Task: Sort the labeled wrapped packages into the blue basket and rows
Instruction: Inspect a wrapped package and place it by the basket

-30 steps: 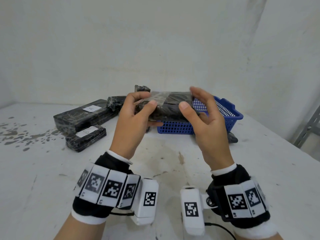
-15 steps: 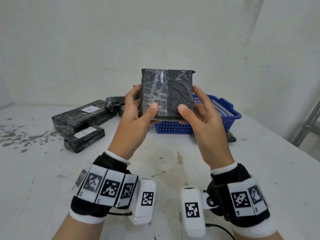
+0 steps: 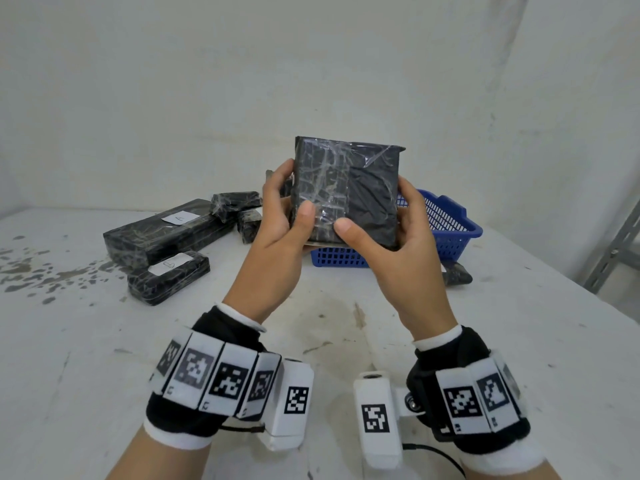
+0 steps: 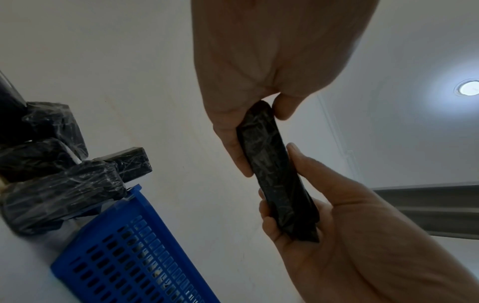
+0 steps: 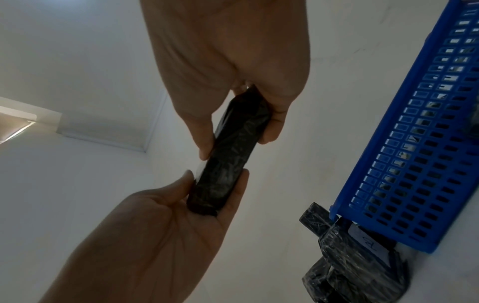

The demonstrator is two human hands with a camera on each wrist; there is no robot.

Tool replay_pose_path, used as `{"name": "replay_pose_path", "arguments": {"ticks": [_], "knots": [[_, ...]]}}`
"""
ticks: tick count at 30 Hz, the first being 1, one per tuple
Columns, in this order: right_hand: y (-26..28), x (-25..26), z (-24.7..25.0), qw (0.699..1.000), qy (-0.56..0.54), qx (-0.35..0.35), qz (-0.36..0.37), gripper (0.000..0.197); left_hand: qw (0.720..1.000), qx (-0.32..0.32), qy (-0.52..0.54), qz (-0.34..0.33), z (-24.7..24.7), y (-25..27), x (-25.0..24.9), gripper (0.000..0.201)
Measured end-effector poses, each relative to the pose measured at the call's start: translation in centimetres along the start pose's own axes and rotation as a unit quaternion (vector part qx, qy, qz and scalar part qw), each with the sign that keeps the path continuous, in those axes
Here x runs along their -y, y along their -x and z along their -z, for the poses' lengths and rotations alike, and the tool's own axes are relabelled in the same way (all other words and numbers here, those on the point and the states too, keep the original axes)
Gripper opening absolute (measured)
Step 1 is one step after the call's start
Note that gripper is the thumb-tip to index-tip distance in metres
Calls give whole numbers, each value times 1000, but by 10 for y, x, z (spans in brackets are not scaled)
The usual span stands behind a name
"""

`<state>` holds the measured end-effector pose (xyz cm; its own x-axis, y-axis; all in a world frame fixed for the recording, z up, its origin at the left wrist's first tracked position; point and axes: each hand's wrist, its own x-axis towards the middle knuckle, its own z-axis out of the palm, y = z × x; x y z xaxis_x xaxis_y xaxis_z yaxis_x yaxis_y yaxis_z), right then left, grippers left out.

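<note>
1. The left hand (image 3: 281,223) and the right hand (image 3: 398,244) both pinch a flat, square package wrapped in black plastic and clear tape (image 3: 346,188), thumbs pressed on the near face and fingers curled behind it.
2. The package stands upright on edge in the air above the white table (image 3: 104,358), its broad face toward the head camera; no label shows on that face.
3. In the wrist views the same package (image 4: 277,176) shows edge-on as a thin dark slab, gripped at its two lower corners.
4. Just behind the hands sits a blue perforated plastic basket (image 3: 450,220) on the table.
5. A small black wrapped package (image 3: 457,273) lies against the basket's right near corner.
6. To the left lie a long black wrapped package with a white label (image 3: 162,233) and, just in front of it, a shorter black wrapped package with a white label (image 3: 169,277).
7. Further small black wrapped bundles (image 3: 239,204) lie behind, between the long package and the left hand.
</note>
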<state>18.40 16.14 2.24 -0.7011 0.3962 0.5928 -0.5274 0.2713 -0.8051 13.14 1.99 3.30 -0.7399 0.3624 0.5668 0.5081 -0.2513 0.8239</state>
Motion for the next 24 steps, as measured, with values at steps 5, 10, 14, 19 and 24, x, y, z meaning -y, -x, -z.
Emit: {"name": "replay_pose_path", "arguments": {"ticks": [5,10,14,19,24], "knots": [[-2,1,5,1000,-27,8,-9,55,1000,-21,5,14,0,-1,0,59],[-2,0,5,999,-36,26,-16,46,997,-70,-22,20,3,-3,3,74],[-2,0,4,999,-39,11,-27,40,996,-76,-32,12,4,-3,4,75],[-4,0,7,999,-12,-9,-32,36,997,-64,-36,-10,2,-2,3,52],[-2,-1,4,1000,16,-1,-7,46,996,-70,-43,-27,5,-3,5,39]]}}
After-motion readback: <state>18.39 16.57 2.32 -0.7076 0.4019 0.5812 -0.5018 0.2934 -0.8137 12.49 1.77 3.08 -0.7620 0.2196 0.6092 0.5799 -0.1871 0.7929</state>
